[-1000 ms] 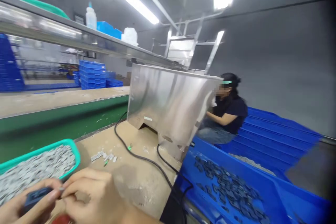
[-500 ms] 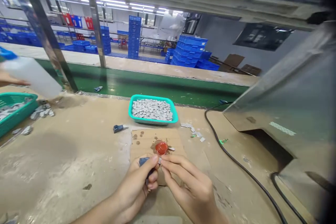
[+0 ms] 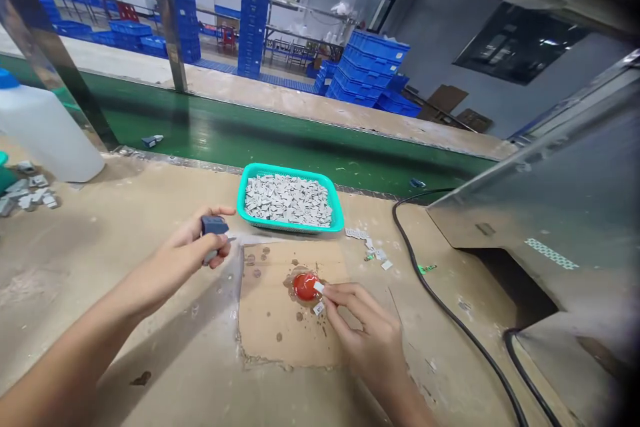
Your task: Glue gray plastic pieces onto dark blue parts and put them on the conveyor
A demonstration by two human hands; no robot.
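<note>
Two hands sit well apart, where half a second ago they met near the red dish (image 3: 302, 288). The left hand (image 3: 197, 243) has gone left and far, and curls around a dark part (image 3: 214, 224) beside the basket (image 3: 285, 227), index finger stretched out. A similar part lay about there earlier; whether this is the same one, I cannot tell. The right hand (image 3: 367, 327) pinches a chip (image 3: 319, 287) between thumb and fingertips at the dish's right edge; contact with the dish is unclear. Another chip lies just nearer on the cardboard (image 3: 265, 327). At far left, the other person's hand has left view, while the bottle (image 3: 45, 127) remains.

The bench (image 3: 175, 360) is tan, scuffed and stained. Beyond it run a green belt (image 3: 225, 133) and a second ledge, then blue crates (image 3: 367, 70) in stacks, and a dark window at far right. A black cable (image 3: 413, 257) snakes along the right, beside a steel box (image 3: 575, 200).

The basket is teal plastic, rounded at the corners, heaped with flat grey chips. The dish is round and wet-looking; dark blotches spatter the cardboard around it. The bottle is cloudy white plastic, blue-capped; the box is dull, smeared metal.
</note>
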